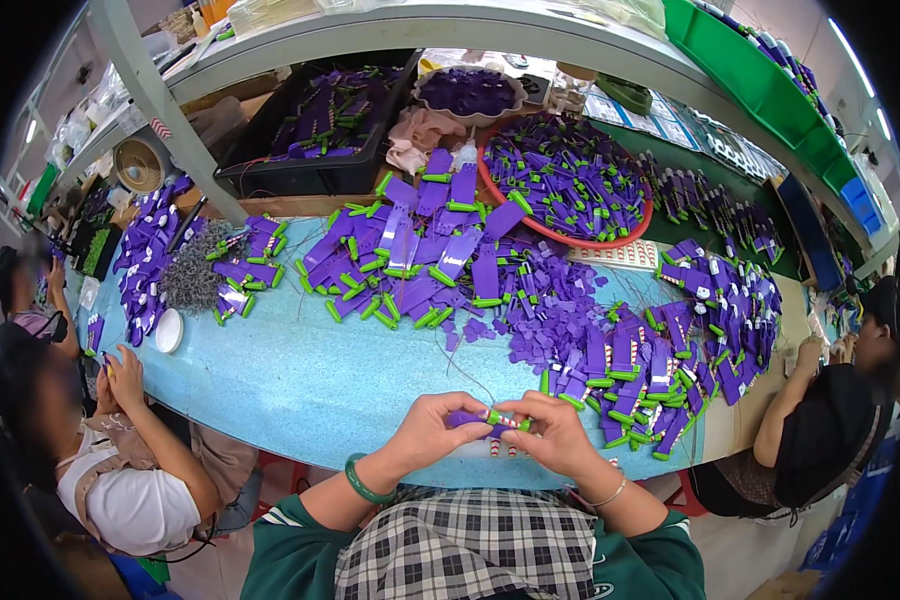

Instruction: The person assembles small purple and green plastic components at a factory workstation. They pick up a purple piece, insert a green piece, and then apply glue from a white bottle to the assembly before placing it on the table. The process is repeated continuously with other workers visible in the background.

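Note:
Between my two hands, close to the table's front edge, is a small purple piece [507, 420] with a green end and a red-and-white striped strip. The fingers of my left hand [432, 428] pinch it from the left. On its other side my right hand [555, 432] grips the green and striped end. A thin dark wire [463, 366] rises from near the piece over the blue table top [290, 365]. Just below my fingers, a few small striped bits [502, 449] lie on the table. My fingertips hide part of the held piece.
Purple-and-green pieces [410, 265] heap across the middle, with striped ones [630, 360] to the right. Behind stand a red-rimmed basket [588, 243] and a black crate [315, 178]. A white lid [169, 331] lies left, near a co-worker's hands [120, 380]. Another person [820, 420] sits right.

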{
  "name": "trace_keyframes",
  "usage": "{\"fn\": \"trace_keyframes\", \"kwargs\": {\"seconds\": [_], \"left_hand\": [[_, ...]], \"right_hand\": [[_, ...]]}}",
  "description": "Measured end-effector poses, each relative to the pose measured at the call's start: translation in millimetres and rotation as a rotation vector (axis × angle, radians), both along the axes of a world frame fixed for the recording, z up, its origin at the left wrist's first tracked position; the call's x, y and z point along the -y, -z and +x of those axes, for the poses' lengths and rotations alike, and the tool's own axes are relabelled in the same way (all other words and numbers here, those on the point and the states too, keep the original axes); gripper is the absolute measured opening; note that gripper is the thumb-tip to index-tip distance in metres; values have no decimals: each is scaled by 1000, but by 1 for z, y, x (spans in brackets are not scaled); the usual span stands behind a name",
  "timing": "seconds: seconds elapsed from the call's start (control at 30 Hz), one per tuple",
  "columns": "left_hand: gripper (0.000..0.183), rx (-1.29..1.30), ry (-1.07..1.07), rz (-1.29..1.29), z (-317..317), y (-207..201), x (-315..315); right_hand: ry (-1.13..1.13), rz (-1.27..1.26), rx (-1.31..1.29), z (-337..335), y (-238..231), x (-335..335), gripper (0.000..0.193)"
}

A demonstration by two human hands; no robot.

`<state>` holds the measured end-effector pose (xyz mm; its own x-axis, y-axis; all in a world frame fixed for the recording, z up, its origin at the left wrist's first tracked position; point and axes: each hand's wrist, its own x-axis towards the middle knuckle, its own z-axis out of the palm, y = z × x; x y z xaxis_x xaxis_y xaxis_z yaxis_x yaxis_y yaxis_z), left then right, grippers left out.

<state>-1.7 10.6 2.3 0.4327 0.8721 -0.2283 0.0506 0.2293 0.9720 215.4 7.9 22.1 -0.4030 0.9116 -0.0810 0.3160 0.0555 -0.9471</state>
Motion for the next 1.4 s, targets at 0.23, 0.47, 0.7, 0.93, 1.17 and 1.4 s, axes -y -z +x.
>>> {"fn": "trace_keyframes", "kwargs": {"seconds": [0.23, 0.47, 0.7, 0.93, 1.17, 1.4], "left_hand": [[12, 302, -42, 47, -2, 1, -2], [12, -38, 117, 335, -10, -19, -9], [8, 210, -443, 193, -60, -39, -18], [17, 350, -830, 475, -67, -39, -25], [21, 195, -427, 181, -24, -1, -14], [13, -152, -55, 265, 20, 2, -5]], "right_hand": [[-174, 125, -282, 2, 10, -13, 43], [-304, 459, 116, -9, -17, -38, 9], [-213, 915, 802, 8, -8, -92, 4], [-319, 862, 797, 3, 8, -96, 6], [-19, -73, -83, 6, 2, -74, 12], [94, -115, -414, -8, 2, -29, 6]]}}
